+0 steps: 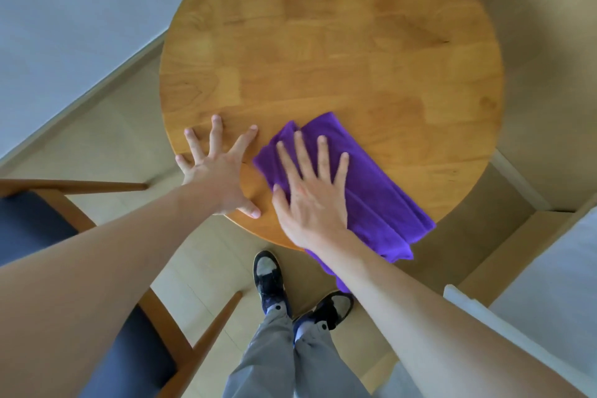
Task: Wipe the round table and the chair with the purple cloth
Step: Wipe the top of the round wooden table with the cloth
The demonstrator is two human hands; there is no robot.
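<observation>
The round wooden table [329, 42] fills the upper middle of the head view. A folded purple cloth [381, 203] lies on its near edge, and part of it hangs over the rim toward me. My right hand [311, 191] presses flat on the cloth's left part with straight, spread fingers. Just left of the cloth, my left hand [219, 171] rests flat on the bare tabletop at the near-left rim, fingers spread wide. The chair [38, 226], with a wooden frame and a dark blue seat, stands at the lower left, partly hidden by my left forearm.
A light wall [64, 10] and its baseboard run close along the table's left side. A white edge of furniture [549, 300] stands at the right. My feet in dark shoes [268, 278] are on the light floor below the table's near rim.
</observation>
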